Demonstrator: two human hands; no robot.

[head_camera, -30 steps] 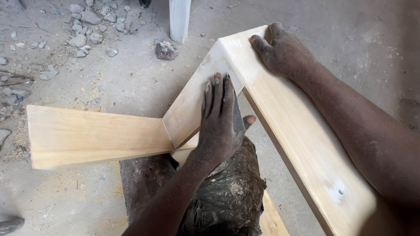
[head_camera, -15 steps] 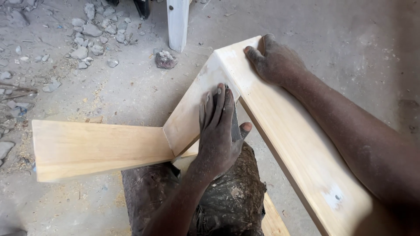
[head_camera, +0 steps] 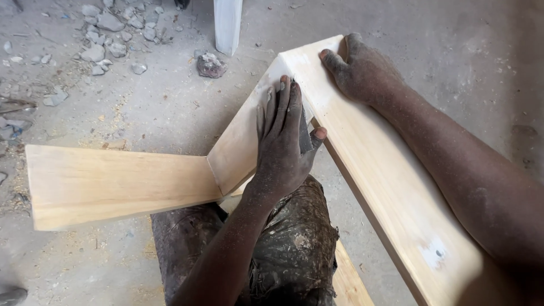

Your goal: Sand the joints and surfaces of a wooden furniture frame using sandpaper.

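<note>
While the pale, zigzag-jointed wooden board frame rests across the person's lap above the dusty concrete floor, the left hand lies flat with fingers extended, pressing a dark piece of sandpaper onto the middle board's face. At the far corner, the right hand curls over the frame's top edge, gripping it.

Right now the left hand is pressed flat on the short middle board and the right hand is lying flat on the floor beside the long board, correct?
Not quite. The head view shows the left hand flat on the short middle board, but the right hand grips the top end of the long board, not the floor.
</note>
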